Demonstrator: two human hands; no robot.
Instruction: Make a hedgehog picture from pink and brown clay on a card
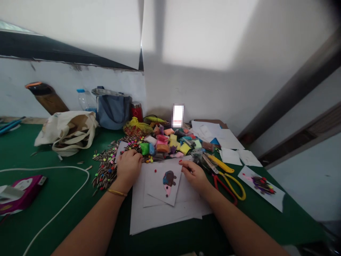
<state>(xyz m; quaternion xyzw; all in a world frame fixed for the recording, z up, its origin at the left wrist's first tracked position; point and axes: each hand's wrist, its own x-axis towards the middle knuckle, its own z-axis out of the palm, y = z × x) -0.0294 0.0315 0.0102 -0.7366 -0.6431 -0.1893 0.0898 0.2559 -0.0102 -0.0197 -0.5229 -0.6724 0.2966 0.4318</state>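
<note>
On the white card (157,192) in front of me is a hedgehog figure (168,177) with a dark brown and blue body and a pink face. A small red ball (155,171) rests on the card's upper left. Over the card's right edge, my right hand (195,177) is closed, a small red ball (180,161) at its fingertips. My left hand (129,166) lies at the edge of the striped sunflower seeds (106,167) with curled fingers; whatever they hold is hidden. Brightly coloured small balls are mixed among the seeds.
Packets of coloured clay (162,145) are heaped behind the card. To the right lie yellow-and-red-handled scissors (236,185), a yellow cutter (221,163) and a second decorated card (277,201). Bags (113,110), bottles and a white cable (66,199) are on the left.
</note>
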